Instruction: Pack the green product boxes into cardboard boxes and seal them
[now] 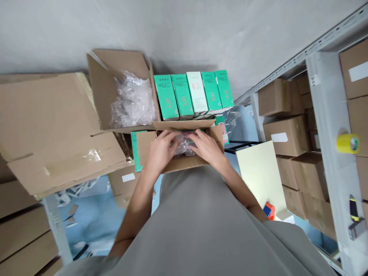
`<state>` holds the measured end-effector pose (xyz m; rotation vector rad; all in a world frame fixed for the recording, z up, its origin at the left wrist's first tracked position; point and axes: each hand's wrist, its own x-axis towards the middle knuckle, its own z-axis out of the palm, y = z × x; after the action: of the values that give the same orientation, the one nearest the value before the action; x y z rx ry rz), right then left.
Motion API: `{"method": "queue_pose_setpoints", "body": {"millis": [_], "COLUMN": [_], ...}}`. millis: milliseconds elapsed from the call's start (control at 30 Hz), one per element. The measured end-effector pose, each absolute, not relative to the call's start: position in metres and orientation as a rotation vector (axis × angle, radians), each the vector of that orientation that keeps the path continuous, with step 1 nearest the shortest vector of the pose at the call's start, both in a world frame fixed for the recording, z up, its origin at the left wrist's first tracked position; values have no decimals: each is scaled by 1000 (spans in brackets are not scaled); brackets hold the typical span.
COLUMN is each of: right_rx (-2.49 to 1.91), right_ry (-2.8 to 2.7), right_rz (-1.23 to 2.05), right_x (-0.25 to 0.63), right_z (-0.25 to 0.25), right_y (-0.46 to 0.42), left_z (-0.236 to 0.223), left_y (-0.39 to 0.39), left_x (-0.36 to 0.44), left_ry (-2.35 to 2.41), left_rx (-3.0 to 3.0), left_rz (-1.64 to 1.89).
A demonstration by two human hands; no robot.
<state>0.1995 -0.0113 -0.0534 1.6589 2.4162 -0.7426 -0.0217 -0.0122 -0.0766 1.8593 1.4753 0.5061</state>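
In front of my body is an open cardboard box (pixel 186 165) with its flaps raised. Clear bubble wrap (pixel 184 145) lies inside it. My left hand (pixel 161 148) reaches in over the left side, fingers bent onto the wrap. From the right, my right hand (pixel 207 147) holds the wrap's other side with curled fingers. Part of the wrap and whatever lies beneath it are hidden by my hands and the box walls. A green carton (pixel 137 153) stands against the box's left side.
Behind the box stands a row of green cartons (pixel 184 96) with one white carton (pixel 197 92) among them. A larger box (pixel 94 88) holds more wrap. Flattened cardboard (pixel 48 119) lies left. Shelving (pixel 324 115) at right bears yellow tape (pixel 347 143) and a utility knife (pixel 353 209).
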Motion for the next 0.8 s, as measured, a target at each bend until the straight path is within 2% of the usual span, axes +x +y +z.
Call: {"method": "queue_pose_setpoints", "body": {"millis": [167,333,500,633,800], "right_rx": [1693,1847,2561,2702,2799], "right_ry": [2181,2379,2433,2247,2155], "right_rz": [-649,-631,-298,-386,-408], "right_x": [192,206,244,259,253], "right_z": [-75,-49,-37,-53,-63], "right_y": [2,-22,-50,-53,-55], "left_z": [-97,-104,-73,-67,-91], "left_y": [-10,-10,-27,-44,-46], "left_x": [-28,-25,-49,-87,-120], "left_ry": [1325,1440,1407,1816,2086], "left_rx": [2032,2093,2013,1838,1465], "left_rz": [312,214,540,766,387]}}
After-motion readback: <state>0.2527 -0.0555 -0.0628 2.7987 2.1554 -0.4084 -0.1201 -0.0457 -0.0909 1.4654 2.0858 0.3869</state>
